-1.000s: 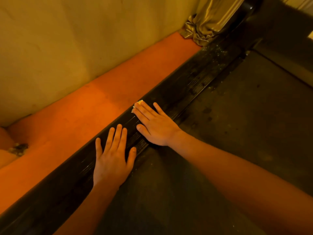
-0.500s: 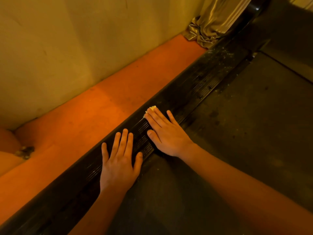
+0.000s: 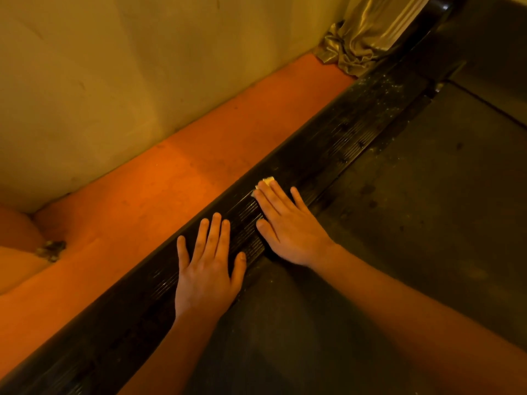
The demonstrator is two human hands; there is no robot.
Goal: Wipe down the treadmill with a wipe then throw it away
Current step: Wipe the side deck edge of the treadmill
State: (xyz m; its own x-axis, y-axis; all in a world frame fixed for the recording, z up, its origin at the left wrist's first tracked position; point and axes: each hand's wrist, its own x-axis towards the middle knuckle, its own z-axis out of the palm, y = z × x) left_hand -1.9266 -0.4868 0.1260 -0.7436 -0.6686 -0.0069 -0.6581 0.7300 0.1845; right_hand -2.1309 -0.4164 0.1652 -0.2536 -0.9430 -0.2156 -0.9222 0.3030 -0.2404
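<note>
1. Wipe, head view: under my right hand fingertips, only a pale corner poking out past them, on the treadmill side rail.
2. Right fingers straight and flat, pressing the wipe onto the ribbed rail, not curled.
3. Left hand flat on the same rail, just beside my right thumb, fingers relaxed and spread, holding nothing.
4. Belt behind my right wrist; orange floor beyond my fingertips, then wall.
</note>
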